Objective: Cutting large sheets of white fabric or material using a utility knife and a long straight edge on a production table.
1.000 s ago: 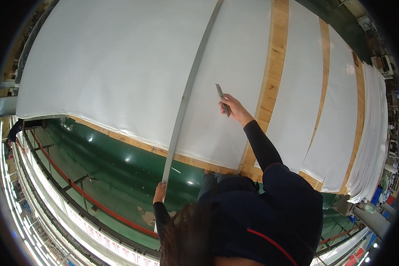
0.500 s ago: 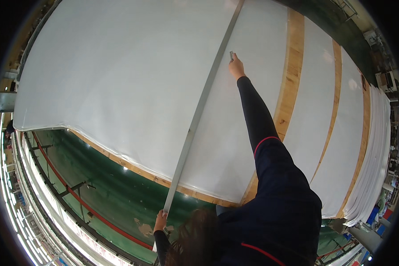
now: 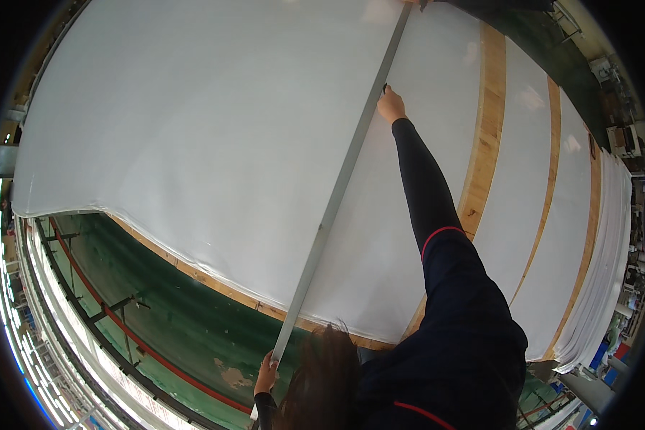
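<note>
A long grey metal straightedge (image 3: 347, 165) lies slantwise across broad white sheet material (image 3: 193, 165). My left hand (image 3: 266, 375) is closed around its near end, which sticks out past the table's near edge. With my right arm stretched far forward, my right hand (image 3: 391, 107) is closed on a small hand tool (image 3: 385, 89), of which only a dark tip shows; it looks like a utility knife. The tip is at the right side of the straightedge. At the far end, another person's hand (image 3: 413, 2) is on or beside the straightedge, partly cut off by the picture's edge.
To the right, bare wooden strips (image 3: 489, 115) show between white sheets. A stack of white layers (image 3: 600, 258) hangs over the right side. Below the table's near wooden edge (image 3: 186, 267) is a green floor (image 3: 186, 315) with a red rail (image 3: 143, 352) at the left.
My right hand has moved the small tool from the right up against the straightedge. Another person's hand and dark sleeve have come into view at the far end. My left hand keeps its grip.
</note>
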{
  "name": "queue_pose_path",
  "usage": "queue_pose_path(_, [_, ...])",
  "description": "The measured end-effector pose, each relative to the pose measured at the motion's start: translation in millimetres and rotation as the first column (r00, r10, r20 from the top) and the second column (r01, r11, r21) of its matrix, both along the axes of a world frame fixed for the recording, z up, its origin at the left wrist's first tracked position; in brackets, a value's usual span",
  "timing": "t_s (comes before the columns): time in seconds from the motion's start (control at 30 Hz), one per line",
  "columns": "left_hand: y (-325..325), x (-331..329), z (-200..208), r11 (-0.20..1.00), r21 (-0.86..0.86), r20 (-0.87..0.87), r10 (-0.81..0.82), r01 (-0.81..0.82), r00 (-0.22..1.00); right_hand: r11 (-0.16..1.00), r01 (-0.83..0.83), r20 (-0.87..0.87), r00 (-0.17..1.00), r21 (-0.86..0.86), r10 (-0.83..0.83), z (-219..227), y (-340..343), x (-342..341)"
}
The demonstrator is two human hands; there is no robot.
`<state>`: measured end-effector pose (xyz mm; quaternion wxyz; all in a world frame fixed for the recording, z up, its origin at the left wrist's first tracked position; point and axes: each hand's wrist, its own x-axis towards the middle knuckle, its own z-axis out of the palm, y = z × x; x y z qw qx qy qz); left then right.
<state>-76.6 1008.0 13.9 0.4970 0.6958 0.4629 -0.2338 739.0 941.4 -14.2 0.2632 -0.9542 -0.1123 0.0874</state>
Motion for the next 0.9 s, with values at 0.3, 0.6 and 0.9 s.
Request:
queue_pose_path(0.3, [-2.9, -15.4, -17.7, 1.0, -0.016, 0.077, 0.012, -0.011, 0.997, 0.999, -0.033, -0.021, 0.999, 0.015, 0.033, 9.2, -3.0, -49.9])
queue_pose_path(0.6, [-5.3, -21.1, -12.7, 0.995, 0.047, 0.142, -0.093, 0.087, 0.985, 0.991, -0.119, -0.064, 0.99, 0.062, 0.122, 16.1, -17.8, -203.2])
queue_pose_path(0.9, [-1.5, -20.6, -19.8, 0.965, 0.165, 0.103, -0.223, 0.205, 0.969, 0.976, -0.214, -0.181, 0.959, 0.033, 0.216, 27.7, -28.1, -370.6])
